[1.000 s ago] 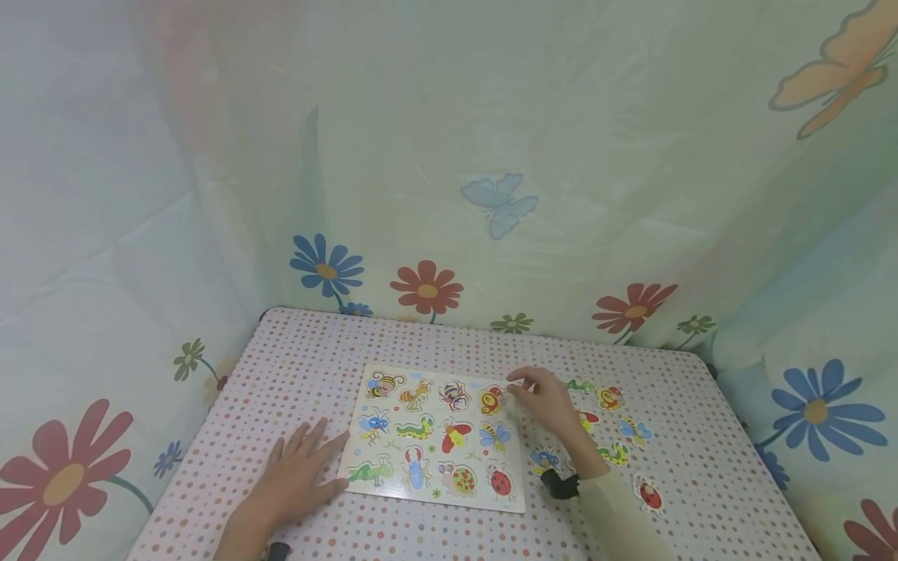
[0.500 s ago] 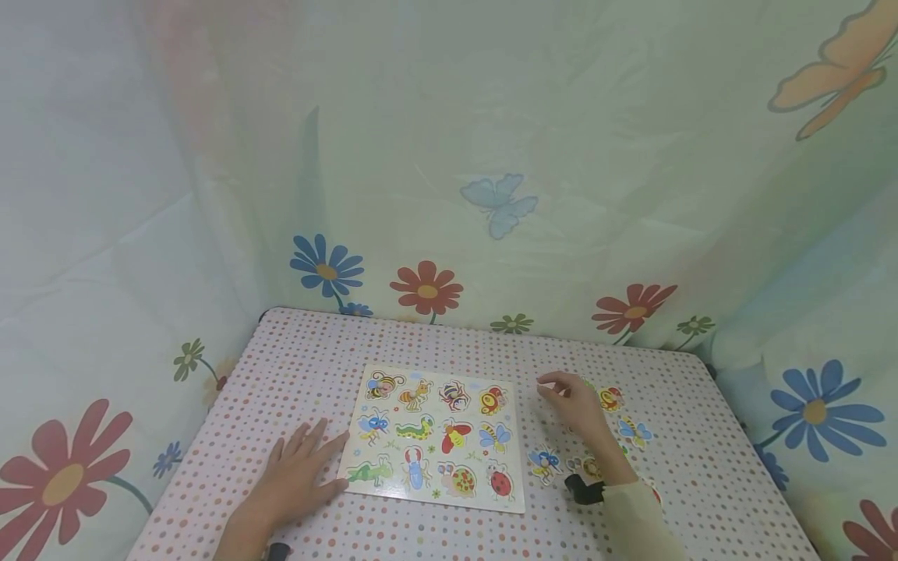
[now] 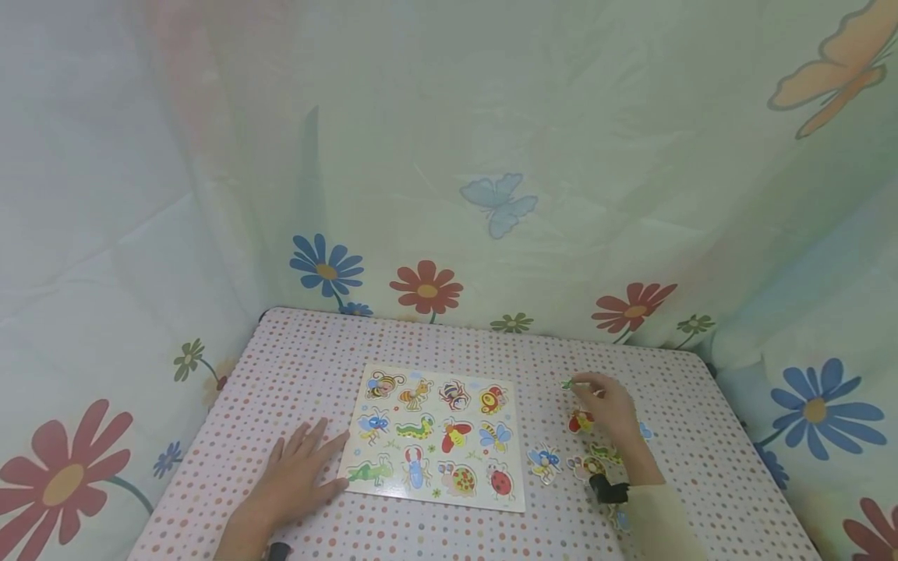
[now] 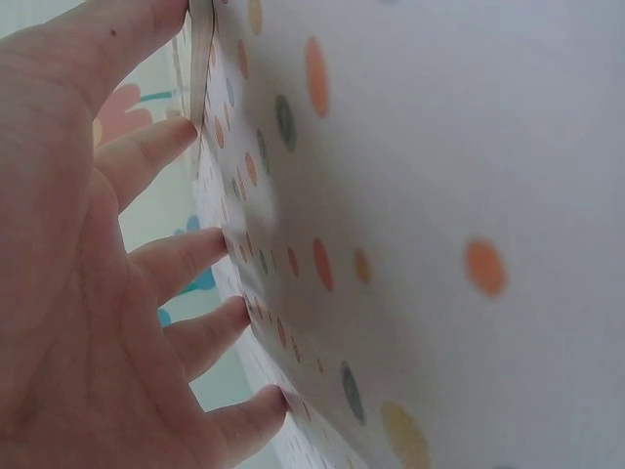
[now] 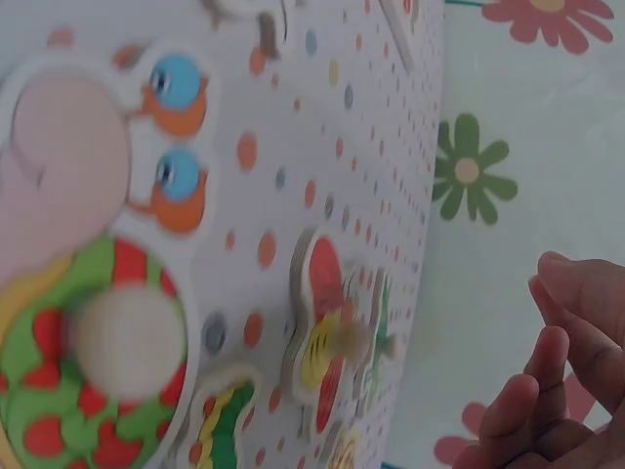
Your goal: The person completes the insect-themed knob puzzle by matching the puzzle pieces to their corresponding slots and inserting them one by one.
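My left hand [image 3: 291, 471] rests with spread fingers at the left edge of a puzzle board [image 3: 484, 502] printed with rows of cartoon insects. In the left wrist view its fingertips [image 4: 269, 401] press on the dotted tabletop, and the thumb side meets the board's edge. My right hand [image 3: 606, 409] hovers over loose insect pieces right of the board, its fingertips by a green piece [image 3: 567, 384]. Thumb and index are close together with nothing visible between them; in the right wrist view the hand [image 5: 576, 362] is apart from the pieces.
Around the right hand lie a red-and-yellow bug piece [image 3: 579, 421], a blue-and-yellow insect piece [image 3: 544, 463], a caterpillar piece [image 5: 227, 425] and a snail piece [image 5: 73, 166] with a round knob [image 5: 127, 337]. The forearm covers others. A flowered curtain [image 3: 421, 156] stands behind the table.
My right hand has moved rightward from the board's upper right corner to the loose pieces, uncovering some and covering others. The left hand and the board have stayed put.
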{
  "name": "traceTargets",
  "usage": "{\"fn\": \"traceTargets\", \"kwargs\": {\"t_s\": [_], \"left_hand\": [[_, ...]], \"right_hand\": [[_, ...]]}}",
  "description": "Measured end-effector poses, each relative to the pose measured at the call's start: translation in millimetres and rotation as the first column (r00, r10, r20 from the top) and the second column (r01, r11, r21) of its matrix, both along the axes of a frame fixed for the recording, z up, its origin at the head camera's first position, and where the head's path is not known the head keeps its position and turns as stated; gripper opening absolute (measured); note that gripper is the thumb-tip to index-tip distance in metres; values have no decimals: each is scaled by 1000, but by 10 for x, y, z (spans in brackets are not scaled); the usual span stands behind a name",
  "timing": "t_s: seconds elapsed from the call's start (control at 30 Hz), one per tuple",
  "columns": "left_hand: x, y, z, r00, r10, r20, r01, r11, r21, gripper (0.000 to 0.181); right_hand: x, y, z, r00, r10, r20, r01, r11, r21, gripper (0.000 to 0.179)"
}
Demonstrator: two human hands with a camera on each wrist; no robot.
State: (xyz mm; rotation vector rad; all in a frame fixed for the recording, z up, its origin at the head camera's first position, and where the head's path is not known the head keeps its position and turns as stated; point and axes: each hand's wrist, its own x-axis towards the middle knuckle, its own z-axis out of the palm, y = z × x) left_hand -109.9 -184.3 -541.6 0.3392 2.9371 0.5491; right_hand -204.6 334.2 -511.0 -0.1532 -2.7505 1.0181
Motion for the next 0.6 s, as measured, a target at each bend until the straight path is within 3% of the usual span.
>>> {"fn": "traceTargets", "kwargs": {"t_s": [0.3, 0.47, 0.6], "left_hand": [[2, -7, 0, 1000, -7, -16, 7, 1000, 3, 71], [-4, -6, -5, 1000, -9, -18, 9, 1000, -2, 71], [-5, -4, 3, 1000, -11, -11, 11, 1000, 0, 71]], "right_hand": [[-15, 226, -55, 994, -99, 45, 99, 995, -5, 40], [-30, 326, -112, 990, -140, 21, 140, 990, 0, 39], [-20, 358, -94, 980, -193, 51, 195, 980, -31, 38]]}}
